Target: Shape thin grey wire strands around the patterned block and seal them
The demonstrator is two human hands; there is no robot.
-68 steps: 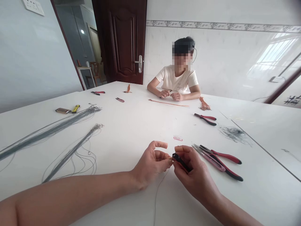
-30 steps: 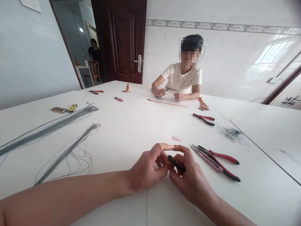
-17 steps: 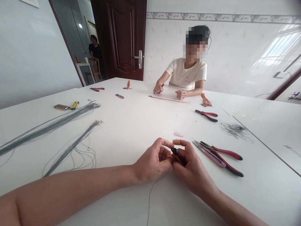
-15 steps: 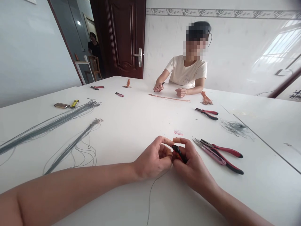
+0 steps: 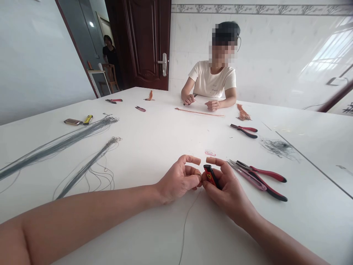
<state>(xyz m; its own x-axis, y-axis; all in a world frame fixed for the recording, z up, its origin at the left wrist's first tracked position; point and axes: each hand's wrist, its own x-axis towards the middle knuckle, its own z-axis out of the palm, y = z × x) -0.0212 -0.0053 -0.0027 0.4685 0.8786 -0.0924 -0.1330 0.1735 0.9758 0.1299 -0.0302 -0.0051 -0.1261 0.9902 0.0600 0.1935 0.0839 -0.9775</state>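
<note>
**Right hand (image 5: 227, 183):** fingers closed, gripping a red-and-black lighter (image 5: 211, 176); index finger raised clear of it.

**Left hand (image 5: 178, 179):** fingers curled, tips touching the lighter; index finger raised. Whether they pinch anything cannot be told.

**Cord:** one thin grey cord (image 5: 188, 217) runs from between the hands toward the near edge of the white table (image 5: 154, 140).

**Open room:** bare tabletop lies ahead of both hands. On the right, the hand has little room.

**Right side, near:** one pair of pink thread snips (image 5: 248, 180), tips just beside the right hand, lies against one pair of red-handled pliers (image 5: 268, 190).

**Left side:** two grey cord bundles (image 5: 56, 149) (image 5: 89, 167).

**Far:** two more pliers (image 5: 244, 130) (image 5: 113, 100), one more snips (image 5: 140, 108), two orange tassels (image 5: 150, 96) (image 5: 242, 114). A seated co-worker (image 5: 212, 73) is at the far edge.
</note>
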